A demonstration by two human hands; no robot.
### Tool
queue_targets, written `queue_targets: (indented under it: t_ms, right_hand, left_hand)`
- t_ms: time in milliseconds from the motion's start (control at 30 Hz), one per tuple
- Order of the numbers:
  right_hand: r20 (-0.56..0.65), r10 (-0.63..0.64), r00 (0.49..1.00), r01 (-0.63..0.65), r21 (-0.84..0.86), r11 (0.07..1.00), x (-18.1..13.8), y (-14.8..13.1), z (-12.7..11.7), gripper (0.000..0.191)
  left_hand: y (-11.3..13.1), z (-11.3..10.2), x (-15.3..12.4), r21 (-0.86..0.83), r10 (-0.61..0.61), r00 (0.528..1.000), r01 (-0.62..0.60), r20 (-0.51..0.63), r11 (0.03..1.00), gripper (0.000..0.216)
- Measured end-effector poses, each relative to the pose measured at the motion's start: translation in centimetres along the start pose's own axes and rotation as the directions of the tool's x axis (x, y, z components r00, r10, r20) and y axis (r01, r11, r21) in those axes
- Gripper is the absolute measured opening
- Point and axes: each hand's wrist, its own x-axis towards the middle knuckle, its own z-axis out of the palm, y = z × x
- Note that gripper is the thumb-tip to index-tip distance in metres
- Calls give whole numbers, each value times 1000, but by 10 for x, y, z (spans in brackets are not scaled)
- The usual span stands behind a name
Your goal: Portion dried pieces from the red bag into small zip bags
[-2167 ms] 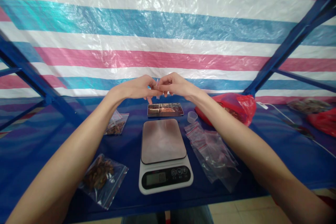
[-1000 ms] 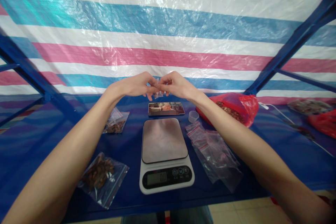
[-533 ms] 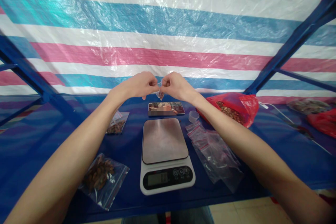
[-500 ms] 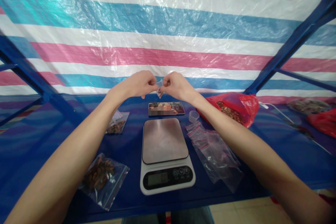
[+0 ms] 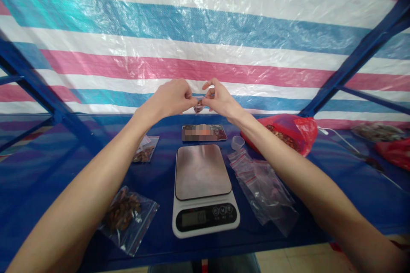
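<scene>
Both my hands are raised above the back of the blue table [image 5: 336, 187], fingertips meeting. My left hand [image 5: 171, 98] and my right hand [image 5: 218, 98] pinch a small clear zip bag [image 5: 199, 104] with brown bits inside, held between them. Below them lies a phone [image 5: 204, 132], and nearer me stands a white kitchen scale [image 5: 203, 190] with an empty steel plate.
Two filled zip bags lie left of the scale, one near [image 5: 126, 217] and one further back [image 5: 144, 150]. A pile of empty zip bags [image 5: 262, 190] and a small plastic cup [image 5: 236, 142] sit right of it. A red bag of brown pieces [image 5: 282, 134] is behind them.
My hands rose slightly and stayed together on the small bag. The right hand's fingers shifted, with one finger now lifted.
</scene>
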Motion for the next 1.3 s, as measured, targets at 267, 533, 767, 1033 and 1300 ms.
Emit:
queue_targets:
  t_ms: [267,533,767,1033,1300]
  right_hand:
    - [314,134,940,-290,526,800,0,-5,0,45]
    - [181,199,963,-268,630,728,-3,-13,10,18]
    - [-48,109,993,-69,522,850,-4,-14,6,39]
    - [129,166,978,-210,645,735,-1,-20,1,15]
    - [28,193,981,-173,584,793,3,-8,4,22]
  left_hand:
    - [-8,-19,-2,-406,-80,987,16,-139,914,23]
    - [-11,-24,-6,-611,-114,993,105,24,784,31]
    - [-16,-20,-7,-516,55,966,87,254,852,26]
    - [-25,-22,-4,-555,21,982,89,188,827,26]
    - [-30,-26,-7,-517,57,965,87,256,851,32]
